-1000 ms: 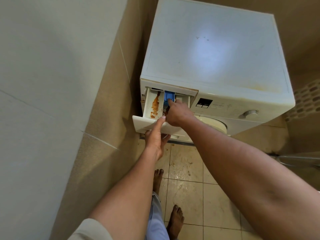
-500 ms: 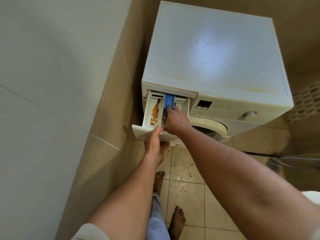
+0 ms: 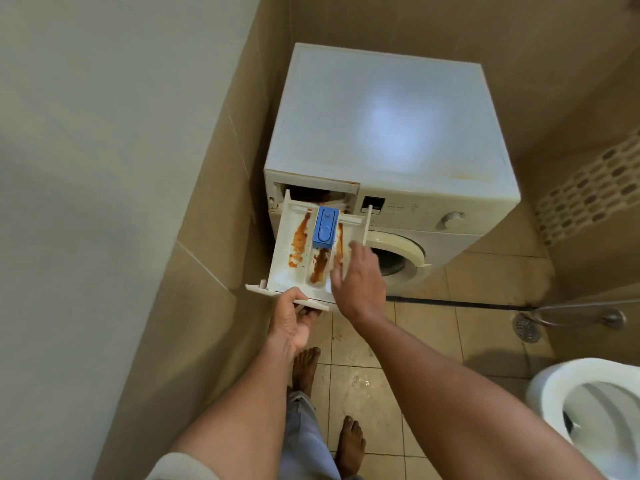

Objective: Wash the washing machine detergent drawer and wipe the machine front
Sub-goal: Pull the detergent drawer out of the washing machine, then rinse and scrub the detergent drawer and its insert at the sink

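Before the washing machine [image 3: 381, 116], left hand [image 3: 294, 322] grips the detergent drawer [image 3: 286, 252].

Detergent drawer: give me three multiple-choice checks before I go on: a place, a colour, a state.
1. Where in the white plastic detergent drawer does the blue plastic insert sit? A left compartment; B middle compartment; C right compartment.
2. What colour are the stains in the drawer? A green; B black; C orange-brown.
3. What is the left hand doing? A gripping the drawer's front panel; B hanging idle; C pressing the machine's top.
Answers: B, the insert lies between the two side channels; C, rusty streaks run along the compartments; A, its thumb and fingers clamp the panel.
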The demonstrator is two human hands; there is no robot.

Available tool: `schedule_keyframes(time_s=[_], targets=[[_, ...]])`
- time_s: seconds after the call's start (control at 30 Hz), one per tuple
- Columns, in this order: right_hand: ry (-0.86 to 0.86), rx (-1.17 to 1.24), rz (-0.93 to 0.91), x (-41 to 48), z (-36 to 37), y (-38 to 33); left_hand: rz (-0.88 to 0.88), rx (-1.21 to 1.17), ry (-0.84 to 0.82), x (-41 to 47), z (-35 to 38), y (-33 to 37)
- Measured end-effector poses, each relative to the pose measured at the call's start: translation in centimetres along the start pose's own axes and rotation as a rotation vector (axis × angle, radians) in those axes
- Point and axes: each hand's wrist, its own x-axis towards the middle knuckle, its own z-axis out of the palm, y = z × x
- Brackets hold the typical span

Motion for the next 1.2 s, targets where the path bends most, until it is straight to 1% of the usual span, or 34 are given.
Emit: schedule_keyframes(time_s=[0.07, 0.1, 0.17, 0.3, 0.37, 0.5, 0.6, 0.77, 0.83, 0.97, 1.1, 1.2], targets=[[0.102, 0.088, 0.121, -0.9, -2.5, 1.9, -0.004, 0.024, -0.023, -1.5, 0.9, -0.8], [0.122, 0.123, 0.183, -1.3, -3.3, 3.0, -0.006, 0.031, -0.042, -2.1, 1.5, -1.3], [0.107, 0.191, 0.284, -2.3, -5.5, 5.3, -0.008, 0.051, -0.084, -3.6, 3.0, -2.7], [0.019, 0.294, 0.321, -4.8, -10.1, 9.9, -0.018, 0.165, -0.188, -6.5, 6.9, -6.4], [0.032, 0.329, 0.390, -6.3, -12.7, 12.1, -0.046, 0.269, -0.255, -8.2, 9.1, -8.5], [0.079, 0.399, 0.593, -8.8, -17.0, 16.9, -0.131, 0.468, -0.424, -10.8, 13.2, -12.5], [0.174, 0.431, 0.737, -11.0, -19.9, 20.2, -0.194, 0.652, -0.534, -12.3, 16.2, -15.5], [0.390, 0.494, 0.943, -16.1, -24.3, 24.4, -0.317, 0.947, -0.661, -14.4, 21.3, -21.2], [0.485, 0.520, 1.037, -18.5, -25.5, 25.9, -0.357, 1.113, -0.761, -15.8, 22.8, -23.6], [0.675, 0.602, 1.170, -23.5, -26.8, 28.2, -0.341, 1.459, -0.901, -18.0, 24.4, -27.8], [0.839, 0.630, 1.323, -29.9, -26.9, 29.6, -0.315, 1.611, -1.054, -21.1, 25.0, -31.8], [0.965, 0.665, 1.410, -36.2, -26.7, 29.8, -0.308, 1.723, -1.176, -23.6, 24.8, -35.2]])
